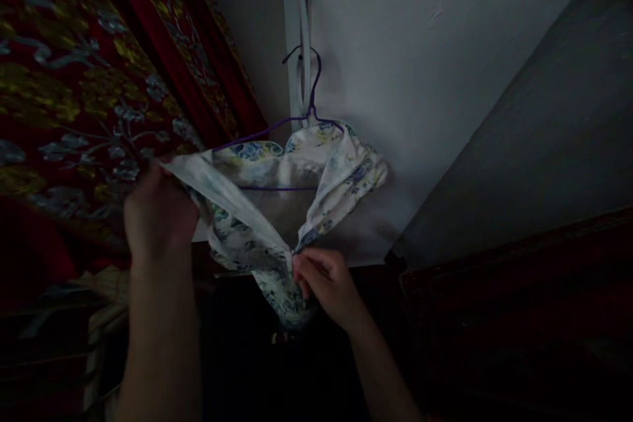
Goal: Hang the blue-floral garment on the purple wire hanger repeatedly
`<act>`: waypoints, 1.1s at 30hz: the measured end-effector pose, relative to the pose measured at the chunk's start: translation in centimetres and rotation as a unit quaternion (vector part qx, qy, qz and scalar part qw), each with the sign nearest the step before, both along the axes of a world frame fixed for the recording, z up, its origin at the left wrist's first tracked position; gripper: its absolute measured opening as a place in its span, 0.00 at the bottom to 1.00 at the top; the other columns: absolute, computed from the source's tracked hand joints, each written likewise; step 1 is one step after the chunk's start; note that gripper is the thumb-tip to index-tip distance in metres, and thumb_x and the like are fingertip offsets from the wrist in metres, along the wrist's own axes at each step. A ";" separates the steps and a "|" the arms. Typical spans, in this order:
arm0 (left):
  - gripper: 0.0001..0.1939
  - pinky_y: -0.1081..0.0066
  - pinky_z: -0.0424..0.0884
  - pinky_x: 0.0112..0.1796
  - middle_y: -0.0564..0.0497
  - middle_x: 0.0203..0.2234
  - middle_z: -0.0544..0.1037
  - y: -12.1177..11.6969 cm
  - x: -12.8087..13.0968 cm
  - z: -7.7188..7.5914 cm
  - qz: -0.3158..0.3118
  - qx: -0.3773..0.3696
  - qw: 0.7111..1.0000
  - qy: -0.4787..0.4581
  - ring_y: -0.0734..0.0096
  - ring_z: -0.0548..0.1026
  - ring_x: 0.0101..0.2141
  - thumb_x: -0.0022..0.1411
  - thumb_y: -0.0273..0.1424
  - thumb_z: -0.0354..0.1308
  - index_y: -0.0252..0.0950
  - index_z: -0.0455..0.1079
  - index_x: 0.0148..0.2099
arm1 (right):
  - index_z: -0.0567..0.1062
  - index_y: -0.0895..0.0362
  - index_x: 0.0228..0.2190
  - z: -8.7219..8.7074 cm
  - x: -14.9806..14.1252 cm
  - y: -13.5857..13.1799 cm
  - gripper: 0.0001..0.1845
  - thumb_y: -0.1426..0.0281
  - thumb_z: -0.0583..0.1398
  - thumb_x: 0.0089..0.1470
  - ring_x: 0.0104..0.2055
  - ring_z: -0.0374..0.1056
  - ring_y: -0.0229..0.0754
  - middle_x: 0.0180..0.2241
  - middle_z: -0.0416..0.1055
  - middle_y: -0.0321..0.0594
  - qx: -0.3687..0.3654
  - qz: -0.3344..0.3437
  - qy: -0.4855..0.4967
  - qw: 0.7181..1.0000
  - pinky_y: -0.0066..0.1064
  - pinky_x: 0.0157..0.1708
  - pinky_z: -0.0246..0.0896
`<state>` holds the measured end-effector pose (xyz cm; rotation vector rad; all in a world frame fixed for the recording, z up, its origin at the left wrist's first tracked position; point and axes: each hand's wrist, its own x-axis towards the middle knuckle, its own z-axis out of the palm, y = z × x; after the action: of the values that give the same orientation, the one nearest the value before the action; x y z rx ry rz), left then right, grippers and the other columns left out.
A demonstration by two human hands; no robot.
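A white floral shirt [247, 231] with blue and yellow print hangs on a thin purple hanger [277, 124]. Its front gapes in a V, and the hanger's lower bar shows through the gap. At the shirt's left shoulder side, my left hand [161, 211] is closed on the edge and pulls the cloth outward; that hand is slightly blurred. My right hand [324, 277] pinches the shirt front at the bottom of the V, where the two edges meet. The lower part of the shirt fades into shadow.
A pale strap [302, 26] on the white wall [420, 33] passes by the hanger's hook. Red cloth [89, 66] with gold and silver floral decoration covers the left. Light wooden slats [103, 287] stand at lower left. The lower area is very dark.
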<state>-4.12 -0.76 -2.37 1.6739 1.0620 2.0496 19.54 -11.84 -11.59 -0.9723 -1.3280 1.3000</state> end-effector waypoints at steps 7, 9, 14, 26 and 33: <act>0.07 0.71 0.73 0.42 0.51 0.29 0.79 -1.8 3.7 -10.9 -0.102 -0.277 0.883 -0.365 0.70 0.78 0.35 0.65 0.31 0.53 0.37 0.70 0.35 | 0.68 0.56 0.18 -1.9 -0.4 -2.7 0.24 0.52 0.59 0.53 0.15 0.55 0.33 0.13 0.59 0.32 -0.058 -0.083 0.043 0.994 0.25 0.18 0.50; 0.06 0.73 0.71 0.39 0.52 0.30 0.79 -3.2 5.7 -13.3 -0.097 -0.281 0.892 -0.340 0.70 0.76 0.34 0.61 0.34 0.60 0.36 0.73 0.36 | 0.68 0.56 0.17 -2.1 0.4 -3.1 0.24 0.52 0.60 0.53 0.16 0.55 0.33 0.13 0.59 0.32 -0.056 -0.106 0.040 0.992 0.25 0.19 0.50; 0.07 0.73 0.69 0.37 0.51 0.26 0.78 -6.5 8.4 -15.3 -0.139 -0.329 0.915 -0.185 0.66 0.74 0.33 0.48 0.28 0.66 0.32 0.76 0.32 | 0.68 0.56 0.17 -2.8 2.0 -4.4 0.24 0.53 0.59 0.55 0.18 0.56 0.34 0.15 0.61 0.33 -0.057 -0.093 -0.029 0.994 0.26 0.20 0.50; 0.18 0.68 0.69 0.41 0.45 0.35 0.77 -13.9 11.9 -8.9 -0.395 -0.306 0.856 -0.130 0.59 0.73 0.39 0.64 0.45 0.60 0.36 0.71 0.28 | 0.81 0.54 0.37 -4.0 4.0 -3.9 0.27 0.43 0.59 0.57 0.46 0.74 0.52 0.40 0.79 0.46 -0.039 -0.251 0.001 0.967 0.38 0.45 0.70; 0.11 0.60 0.61 0.60 0.44 0.54 0.75 -14.7 13.8 -7.6 -0.378 -0.250 0.884 0.116 0.55 0.68 0.59 0.71 0.38 0.55 0.42 0.76 0.48 | 0.80 0.53 0.46 -5.4 4.4 -5.3 0.36 0.38 0.63 0.49 0.58 0.71 0.54 0.50 0.78 0.47 -0.173 -0.139 0.174 0.959 0.46 0.59 0.64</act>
<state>9.67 -15.50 -9.99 1.6911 0.7287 1.0023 23.96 -17.17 -16.99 -1.0629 -0.6794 1.4285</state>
